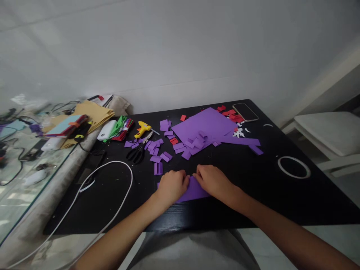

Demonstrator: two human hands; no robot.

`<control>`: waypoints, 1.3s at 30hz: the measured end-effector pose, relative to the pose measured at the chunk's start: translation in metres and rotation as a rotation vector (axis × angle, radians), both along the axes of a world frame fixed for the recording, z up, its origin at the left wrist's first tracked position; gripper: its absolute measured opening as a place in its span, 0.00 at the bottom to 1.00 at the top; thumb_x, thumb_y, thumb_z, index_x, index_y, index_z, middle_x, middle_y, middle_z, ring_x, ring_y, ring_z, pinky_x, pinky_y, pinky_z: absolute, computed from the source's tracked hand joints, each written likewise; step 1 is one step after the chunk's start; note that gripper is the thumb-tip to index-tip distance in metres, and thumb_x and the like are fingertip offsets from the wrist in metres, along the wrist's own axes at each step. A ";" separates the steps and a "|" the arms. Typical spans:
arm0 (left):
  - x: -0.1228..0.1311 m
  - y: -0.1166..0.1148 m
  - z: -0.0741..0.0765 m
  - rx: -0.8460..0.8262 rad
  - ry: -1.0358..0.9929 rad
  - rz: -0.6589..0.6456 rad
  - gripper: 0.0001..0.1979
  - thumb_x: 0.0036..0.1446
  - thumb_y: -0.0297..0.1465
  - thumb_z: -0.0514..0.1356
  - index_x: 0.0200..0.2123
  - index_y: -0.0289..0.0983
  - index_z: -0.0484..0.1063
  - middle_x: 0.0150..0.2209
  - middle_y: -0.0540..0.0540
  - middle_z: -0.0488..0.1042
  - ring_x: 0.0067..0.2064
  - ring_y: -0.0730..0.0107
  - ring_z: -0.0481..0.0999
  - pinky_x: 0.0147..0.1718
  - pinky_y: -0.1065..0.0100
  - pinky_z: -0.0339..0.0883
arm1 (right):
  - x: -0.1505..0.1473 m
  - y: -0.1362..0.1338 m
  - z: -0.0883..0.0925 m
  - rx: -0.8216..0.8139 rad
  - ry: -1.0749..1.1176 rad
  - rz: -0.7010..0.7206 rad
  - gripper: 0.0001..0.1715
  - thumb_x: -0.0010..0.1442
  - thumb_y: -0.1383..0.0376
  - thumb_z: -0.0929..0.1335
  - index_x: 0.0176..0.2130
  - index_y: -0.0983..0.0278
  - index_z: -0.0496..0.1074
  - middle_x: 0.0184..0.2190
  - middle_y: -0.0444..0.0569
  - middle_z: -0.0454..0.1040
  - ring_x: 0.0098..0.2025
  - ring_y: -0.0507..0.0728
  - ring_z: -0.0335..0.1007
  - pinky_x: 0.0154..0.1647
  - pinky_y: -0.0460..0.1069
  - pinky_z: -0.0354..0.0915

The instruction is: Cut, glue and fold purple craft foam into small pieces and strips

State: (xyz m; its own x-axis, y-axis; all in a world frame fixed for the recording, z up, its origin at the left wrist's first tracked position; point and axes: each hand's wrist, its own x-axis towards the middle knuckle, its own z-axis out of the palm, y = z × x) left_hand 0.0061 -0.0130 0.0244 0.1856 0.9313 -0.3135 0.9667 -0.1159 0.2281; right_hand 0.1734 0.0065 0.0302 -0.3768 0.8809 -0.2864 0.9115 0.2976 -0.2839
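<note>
Near the front edge of the black table, a purple sheet, paper or thin foam, lies under both hands. My left hand has its fingers curled down on the sheet's far edge, thumb beside them. Close to it, my right hand is closed on the same far edge, with a small gap between the two thumbs. The fingertips are partly hidden. Beyond the hands lie small cut purple pieces, some folded, and a larger purple sheet with more pieces on it.
Left of the pieces are black-handled pliers and a yellow glue gun. A white cable loops across the left side. At right lie a phone, red scraps and a white ring. A white chair stands beside the table.
</note>
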 end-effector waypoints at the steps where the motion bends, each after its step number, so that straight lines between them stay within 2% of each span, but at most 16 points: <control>1: -0.003 0.000 0.001 -0.010 0.005 0.006 0.19 0.68 0.40 0.50 0.37 0.39 0.77 0.35 0.39 0.81 0.39 0.54 0.81 0.36 0.62 0.67 | 0.000 0.000 0.000 -0.005 0.003 -0.004 0.14 0.70 0.63 0.64 0.40 0.67 0.76 0.40 0.58 0.81 0.42 0.63 0.79 0.38 0.51 0.65; 7: -0.032 -0.004 0.004 -0.074 -0.008 0.086 0.18 0.67 0.41 0.52 0.34 0.39 0.76 0.32 0.41 0.80 0.37 0.59 0.80 0.35 0.65 0.63 | -0.001 0.003 0.000 -0.020 0.023 -0.007 0.14 0.70 0.62 0.64 0.40 0.67 0.76 0.39 0.58 0.81 0.42 0.63 0.79 0.38 0.51 0.65; 12: -0.064 -0.013 0.008 -0.133 -0.114 0.156 0.17 0.67 0.39 0.52 0.29 0.38 0.72 0.22 0.45 0.76 0.31 0.62 0.78 0.35 0.67 0.62 | -0.001 0.002 -0.001 -0.024 0.025 -0.003 0.14 0.70 0.63 0.63 0.39 0.67 0.76 0.38 0.58 0.81 0.41 0.64 0.79 0.36 0.51 0.64; 15: -0.081 -0.019 0.008 -0.168 -0.192 0.205 0.20 0.67 0.41 0.50 0.26 0.39 0.70 0.19 0.47 0.75 0.25 0.64 0.76 0.31 0.68 0.61 | -0.001 0.003 0.000 -0.037 0.024 -0.005 0.14 0.70 0.63 0.64 0.39 0.67 0.76 0.38 0.57 0.81 0.40 0.63 0.79 0.35 0.51 0.63; 20: -0.099 -0.027 0.005 -0.182 -0.209 0.273 0.20 0.66 0.44 0.49 0.28 0.39 0.70 0.19 0.48 0.74 0.20 0.67 0.72 0.26 0.68 0.59 | -0.002 0.004 0.002 -0.051 0.020 -0.010 0.13 0.70 0.63 0.64 0.39 0.67 0.75 0.38 0.56 0.81 0.40 0.62 0.79 0.35 0.50 0.62; 30: -0.105 -0.035 -0.002 -0.177 -0.298 0.390 0.19 0.66 0.42 0.48 0.27 0.39 0.66 0.20 0.50 0.73 0.17 0.69 0.70 0.22 0.70 0.57 | -0.001 0.004 0.002 -0.017 0.023 -0.005 0.12 0.69 0.64 0.65 0.36 0.66 0.75 0.35 0.54 0.81 0.37 0.60 0.79 0.33 0.50 0.59; 36: -0.088 -0.038 -0.010 0.090 -0.311 0.264 0.21 0.67 0.43 0.51 0.24 0.39 0.65 0.21 0.49 0.72 0.24 0.68 0.71 0.26 0.69 0.54 | -0.029 -0.005 0.001 0.041 0.078 0.036 0.13 0.69 0.61 0.65 0.36 0.64 0.75 0.33 0.52 0.81 0.37 0.61 0.79 0.33 0.50 0.61; 39: -0.074 -0.039 -0.016 0.115 -0.277 0.153 0.19 0.66 0.43 0.53 0.28 0.39 0.69 0.24 0.49 0.74 0.27 0.68 0.73 0.28 0.69 0.53 | -0.045 -0.009 -0.002 0.036 0.095 0.106 0.12 0.68 0.60 0.65 0.37 0.64 0.75 0.33 0.52 0.81 0.38 0.62 0.80 0.33 0.49 0.62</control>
